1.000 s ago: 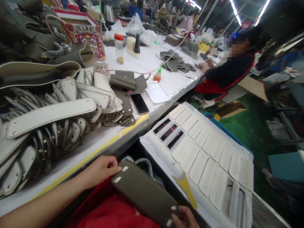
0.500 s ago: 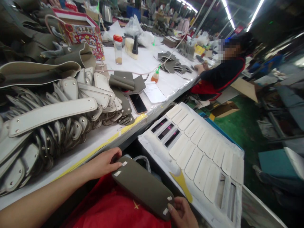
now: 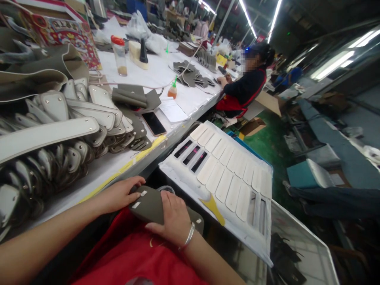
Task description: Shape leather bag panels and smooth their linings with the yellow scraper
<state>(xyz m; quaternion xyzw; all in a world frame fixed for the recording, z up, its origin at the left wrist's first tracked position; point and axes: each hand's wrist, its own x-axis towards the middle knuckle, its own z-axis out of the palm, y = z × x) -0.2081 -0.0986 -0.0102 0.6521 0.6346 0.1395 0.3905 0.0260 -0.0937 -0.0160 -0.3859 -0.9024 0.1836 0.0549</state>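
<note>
- Slanting lengthwise down to the right, the olive panel lies along red cloth;
- left hand, half-curled, holds its left end;
- right hand, thumb spread, rests flattish across its middle

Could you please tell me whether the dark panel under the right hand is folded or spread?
The dark panel looks spread: white tabs show at both ends and no fold appears, though the right hand hides part.

Right hand shifted from end of olive panel onto its middle.
</note>
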